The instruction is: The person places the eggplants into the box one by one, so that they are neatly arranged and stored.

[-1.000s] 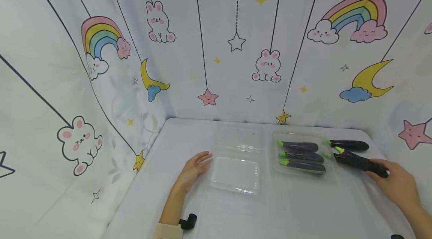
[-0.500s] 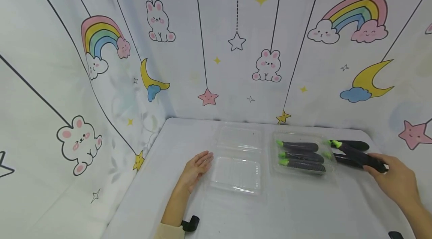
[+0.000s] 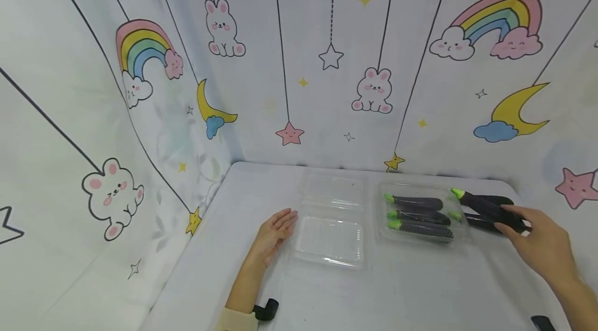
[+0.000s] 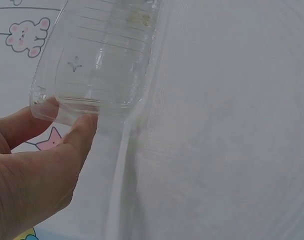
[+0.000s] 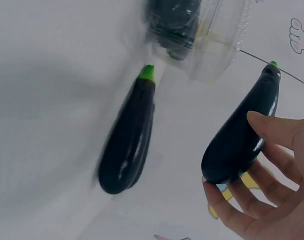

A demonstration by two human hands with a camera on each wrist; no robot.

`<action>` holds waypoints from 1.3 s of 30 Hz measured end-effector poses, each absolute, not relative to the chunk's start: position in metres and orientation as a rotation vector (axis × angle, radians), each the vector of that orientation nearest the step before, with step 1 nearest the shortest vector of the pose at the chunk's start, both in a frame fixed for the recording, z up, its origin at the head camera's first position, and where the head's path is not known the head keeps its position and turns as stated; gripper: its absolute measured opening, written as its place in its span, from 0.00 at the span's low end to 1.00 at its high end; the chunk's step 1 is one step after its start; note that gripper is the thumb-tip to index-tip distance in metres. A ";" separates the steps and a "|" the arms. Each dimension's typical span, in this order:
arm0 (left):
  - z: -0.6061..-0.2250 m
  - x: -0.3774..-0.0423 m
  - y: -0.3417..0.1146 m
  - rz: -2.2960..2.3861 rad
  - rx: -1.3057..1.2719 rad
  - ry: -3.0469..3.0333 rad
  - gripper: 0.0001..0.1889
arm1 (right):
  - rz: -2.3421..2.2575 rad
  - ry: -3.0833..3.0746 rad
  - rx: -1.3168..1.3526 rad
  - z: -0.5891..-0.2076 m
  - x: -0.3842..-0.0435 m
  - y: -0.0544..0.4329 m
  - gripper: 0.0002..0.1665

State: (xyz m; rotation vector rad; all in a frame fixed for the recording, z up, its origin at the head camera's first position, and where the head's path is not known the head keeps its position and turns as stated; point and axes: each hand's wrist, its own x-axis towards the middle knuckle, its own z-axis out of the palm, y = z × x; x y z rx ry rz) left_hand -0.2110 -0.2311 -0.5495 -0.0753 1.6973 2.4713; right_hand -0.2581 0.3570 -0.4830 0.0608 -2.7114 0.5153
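Observation:
In the head view my right hand (image 3: 539,240) holds a dark eggplant (image 3: 488,207) by its thick end, its green stem toward the upper left. The right wrist view shows the thumb and fingers round this eggplant (image 5: 241,130). Two more eggplants lie near it: one partly hidden behind it, and another eggplant (image 3: 481,223) on the table in front. My left hand (image 3: 274,235) rests at the left edge of a clear plastic box (image 3: 329,242) with its lid folded back. Its fingers are fairly straight against the box's wall (image 4: 74,107).
A second clear plastic box (image 3: 413,242) on the right holds three eggplants side by side. All stand on a white-covered table (image 3: 397,294). Behind it hangs a white cloth (image 3: 261,87) printed with rabbits, rainbows and stars.
The eggplant in my right hand has been raised and has shifted left and slightly up, off the one lying beneath. My left hand has stayed at the box.

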 end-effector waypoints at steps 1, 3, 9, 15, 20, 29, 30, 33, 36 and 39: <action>-0.550 -0.211 -0.231 2.470 -0.071 1.698 0.38 | 0.517 -2.711 0.068 -0.482 -0.258 0.355 0.35; -0.550 -0.211 -0.231 2.468 -0.077 1.692 0.38 | 0.528 -2.702 0.091 -0.479 -0.257 0.351 0.35; -0.550 -0.210 -0.231 2.478 -0.084 1.678 0.37 | 0.575 -2.660 0.183 -0.472 -0.254 0.334 0.34; -0.552 -0.211 -0.232 2.490 -0.053 1.674 0.36 | 0.644 -2.581 0.324 -0.463 -0.254 0.318 0.32; -0.552 -0.212 -0.231 2.497 -0.058 1.674 0.35 | 0.682 -2.565 0.348 -0.463 -0.255 0.310 0.32; -0.552 -0.210 -0.230 2.495 -0.062 1.688 0.35 | 0.704 -2.548 0.388 -0.465 -0.256 0.288 0.32; -0.552 -0.210 -0.230 2.495 -0.064 1.686 0.35 | 0.709 -2.545 0.394 -0.465 -0.256 0.285 0.32; -0.552 -0.211 -0.230 2.498 -0.068 1.679 0.35 | 0.715 -2.535 0.415 -0.464 -0.255 0.276 0.33; -0.552 -0.212 -0.229 2.509 -0.083 1.668 0.36 | 0.722 -2.528 0.437 -0.464 -0.254 0.266 0.33; -0.551 -0.211 -0.229 2.516 -0.091 1.670 0.36 | 0.729 -2.525 0.444 -0.464 -0.253 0.258 0.33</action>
